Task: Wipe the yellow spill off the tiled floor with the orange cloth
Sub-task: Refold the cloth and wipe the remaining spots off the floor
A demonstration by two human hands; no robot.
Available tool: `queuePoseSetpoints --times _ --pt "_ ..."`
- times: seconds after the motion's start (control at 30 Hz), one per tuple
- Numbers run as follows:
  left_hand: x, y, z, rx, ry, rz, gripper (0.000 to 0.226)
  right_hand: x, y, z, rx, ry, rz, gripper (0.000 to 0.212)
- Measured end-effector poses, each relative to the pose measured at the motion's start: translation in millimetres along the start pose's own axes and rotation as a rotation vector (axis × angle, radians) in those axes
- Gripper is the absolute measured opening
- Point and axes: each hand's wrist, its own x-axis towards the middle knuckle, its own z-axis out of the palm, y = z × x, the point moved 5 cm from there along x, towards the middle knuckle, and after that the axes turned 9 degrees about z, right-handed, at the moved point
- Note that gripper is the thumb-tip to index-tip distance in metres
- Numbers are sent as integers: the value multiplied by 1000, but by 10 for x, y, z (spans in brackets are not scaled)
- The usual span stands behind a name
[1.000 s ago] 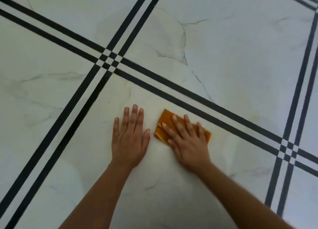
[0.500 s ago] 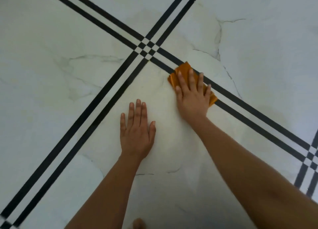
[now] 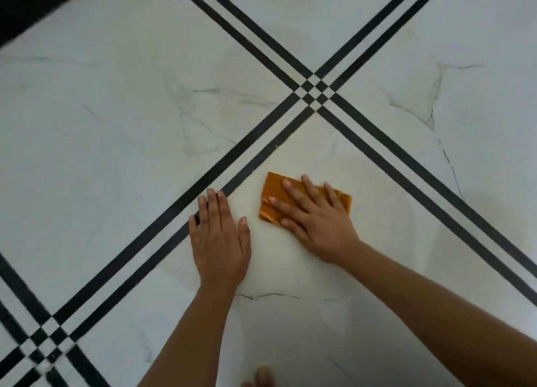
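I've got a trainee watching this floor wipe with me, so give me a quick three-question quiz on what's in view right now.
1. True or false: the left hand lies on the cloth.
2. Which hand presses the cloth flat? A) left B) right C) both
3. Fill in: the left hand's fingertips reach the black ____ in the floor.

Key:
1. False. The left hand is flat on bare tile beside the cloth.
2. B. The right hand is spread open on it.
3. Stripes.
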Motion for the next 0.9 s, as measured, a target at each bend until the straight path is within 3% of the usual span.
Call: queuePoseSetpoints --times 0.07,0.17,0.23,0.33,0.4,0.5,0.53,0.63,0.7,0.9 --pt "34 -39 -15 14 10 3 62 409 118 -139 -34 37 41 50" --pt "67 -141 -38 -5 37 -42 61 1178 -47 -297 25 33 276 49" --pt "63 -241 -67 -13 40 -80 61 1085 -374 -195 27 42 170 49" --pt "85 -340 -55 -21 27 -82 61 385 -380 -1 -71 -31 -143 48" --pt "93 -403 -41 -10 30 -87 61 656 -231 -84 -99 -14 -122 51" --pt "94 -411 -4 -5 22 -74 61 1483 -351 -300 -41 17 166 50" --pt "89 -416 5 -7 19 -76 61 1545 -497 -272 -42 11 167 49" --pt "86 -414 -18 -19 13 -74 60 947 -705 -34 -110 -3 -120 50" --pt "71 -419 -33 -15 1 -56 60 489 -534 3 -131 -64 -207 49" --pt "-35 -434 -15 -3 -10 -40 59 1464 -543 -210 -65 -30 126 50"
